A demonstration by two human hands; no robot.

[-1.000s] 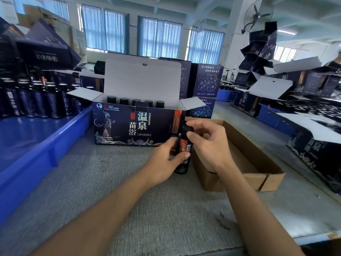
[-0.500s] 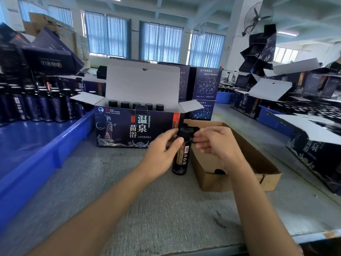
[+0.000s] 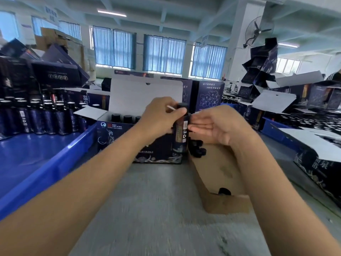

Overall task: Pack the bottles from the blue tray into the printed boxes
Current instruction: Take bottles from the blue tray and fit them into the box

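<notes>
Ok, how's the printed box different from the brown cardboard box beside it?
The printed box is dark blue with artwork; the brown cardboard box is plain. The printed box stands taller with a white lid flap raised; the brown one is low with no lid showing. The printed box holds upright capped bottles; the brown one holds loose small black pieces. Both sit open on the grey table.

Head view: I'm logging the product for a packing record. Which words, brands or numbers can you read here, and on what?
"PICC": front of the open printed box, top left.
"温": printed box at mid right.
"泉": printed box at the far right.
Digits on the tilted dark box, upper left: too blurred to trust.
Label on the bottle in the left hand: blurred, unreadable.
</notes>
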